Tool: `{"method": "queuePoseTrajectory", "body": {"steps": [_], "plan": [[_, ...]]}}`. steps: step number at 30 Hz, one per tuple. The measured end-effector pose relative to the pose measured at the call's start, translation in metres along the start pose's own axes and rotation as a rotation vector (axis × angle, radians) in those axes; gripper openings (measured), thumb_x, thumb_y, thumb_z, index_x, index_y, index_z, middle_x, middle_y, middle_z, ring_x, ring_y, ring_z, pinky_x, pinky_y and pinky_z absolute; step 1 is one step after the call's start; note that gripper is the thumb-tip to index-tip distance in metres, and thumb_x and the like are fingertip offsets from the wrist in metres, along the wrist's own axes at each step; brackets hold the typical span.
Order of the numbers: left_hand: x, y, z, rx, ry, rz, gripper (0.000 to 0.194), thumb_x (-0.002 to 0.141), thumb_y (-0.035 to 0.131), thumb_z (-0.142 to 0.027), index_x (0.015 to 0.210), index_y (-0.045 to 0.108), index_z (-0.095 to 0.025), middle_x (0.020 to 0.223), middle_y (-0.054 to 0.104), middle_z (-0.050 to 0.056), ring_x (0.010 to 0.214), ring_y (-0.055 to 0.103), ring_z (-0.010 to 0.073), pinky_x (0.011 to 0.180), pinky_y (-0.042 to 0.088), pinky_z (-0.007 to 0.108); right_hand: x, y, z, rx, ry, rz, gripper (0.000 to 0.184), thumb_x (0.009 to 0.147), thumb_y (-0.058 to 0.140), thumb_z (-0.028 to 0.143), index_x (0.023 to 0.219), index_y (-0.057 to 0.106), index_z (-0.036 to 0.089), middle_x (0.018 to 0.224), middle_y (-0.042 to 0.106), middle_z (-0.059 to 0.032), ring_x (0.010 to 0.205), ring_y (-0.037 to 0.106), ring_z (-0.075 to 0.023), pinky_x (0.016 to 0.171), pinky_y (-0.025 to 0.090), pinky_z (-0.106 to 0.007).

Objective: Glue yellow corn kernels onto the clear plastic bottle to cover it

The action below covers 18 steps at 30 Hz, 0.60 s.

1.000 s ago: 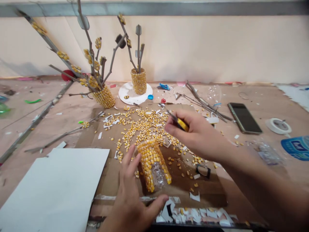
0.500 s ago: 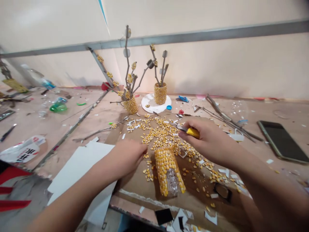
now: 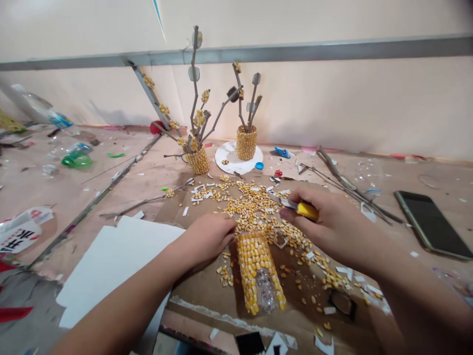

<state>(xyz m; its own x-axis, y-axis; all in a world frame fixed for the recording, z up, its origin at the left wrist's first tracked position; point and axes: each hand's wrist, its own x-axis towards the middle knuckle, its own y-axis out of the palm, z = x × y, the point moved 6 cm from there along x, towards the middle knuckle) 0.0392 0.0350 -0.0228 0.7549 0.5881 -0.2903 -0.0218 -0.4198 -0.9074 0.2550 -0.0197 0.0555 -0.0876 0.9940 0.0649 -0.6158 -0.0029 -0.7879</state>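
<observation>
My right hand (image 3: 321,217) is closed around the yellow handle of a utility knife (image 3: 306,211), whose blade points left over loose corn kernels (image 3: 254,204). Beside the top of a clear plastic tube covered in kernels (image 3: 254,254) is my left hand (image 3: 210,236), its fingers curled down and pressed together. What those fingers hold, if anything, is hidden. The tube lies on brown cardboard (image 3: 199,291), and a strip of bare plastic shows at its near end.
Behind stand two kernel-covered pots with twigs, one (image 3: 197,160) at left and one (image 3: 247,143) on a white disc (image 3: 227,162). White sheets (image 3: 111,266) lie left, a phone (image 3: 432,222) and bare sticks (image 3: 343,180) right. Paper scraps are scattered around.
My right hand has shifted a little to the right with the knife. My left hand has moved slightly right, closer to the tube. The camera view has shifted slightly.
</observation>
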Motion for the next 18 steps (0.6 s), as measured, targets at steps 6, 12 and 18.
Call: {"method": "queuePoseTrajectory", "body": {"steps": [6, 12, 18], "plan": [[0.003, -0.002, 0.005, -0.046, -0.04, 0.0, 0.014, 0.091, 0.056, -0.019, 0.083, 0.067, -0.019, 0.076, 0.072, 0.006, 0.068, 0.066, 0.0211, 0.064, 0.047, 0.03, 0.0, 0.0, -0.001, -0.011, -0.017, -0.018, 0.026, 0.101, 0.06, 0.045, 0.086, 0.062, 0.024, 0.075, 0.065, -0.0021, 0.066, 0.054, -0.0177, 0.06, 0.038, -0.031], [-0.004, -0.031, 0.02, -0.499, 0.007, -0.205, 0.006, 0.085, 0.062, -0.02, 0.085, 0.067, -0.018, 0.076, 0.07, 0.001, 0.068, 0.063, 0.0151, 0.064, 0.048, 0.025, -0.003, 0.001, 0.007, 0.02, -0.061, -0.013, 0.02, 0.099, 0.063, 0.04, 0.088, 0.063, 0.024, 0.075, 0.064, -0.001, 0.067, 0.055, -0.0176, 0.061, 0.037, -0.031], [-0.013, -0.033, 0.022, -1.366, -0.096, -0.508, 0.032, 0.073, 0.092, -0.036, 0.086, 0.072, -0.015, 0.075, 0.076, 0.003, 0.061, 0.068, 0.013, 0.06, 0.055, 0.024, -0.009, 0.015, 0.015, 0.024, -0.068, -0.049, 0.021, 0.096, 0.069, 0.042, 0.09, 0.062, 0.023, 0.078, 0.067, -0.0021, 0.068, 0.056, -0.0182, 0.061, 0.037, -0.031]]}}
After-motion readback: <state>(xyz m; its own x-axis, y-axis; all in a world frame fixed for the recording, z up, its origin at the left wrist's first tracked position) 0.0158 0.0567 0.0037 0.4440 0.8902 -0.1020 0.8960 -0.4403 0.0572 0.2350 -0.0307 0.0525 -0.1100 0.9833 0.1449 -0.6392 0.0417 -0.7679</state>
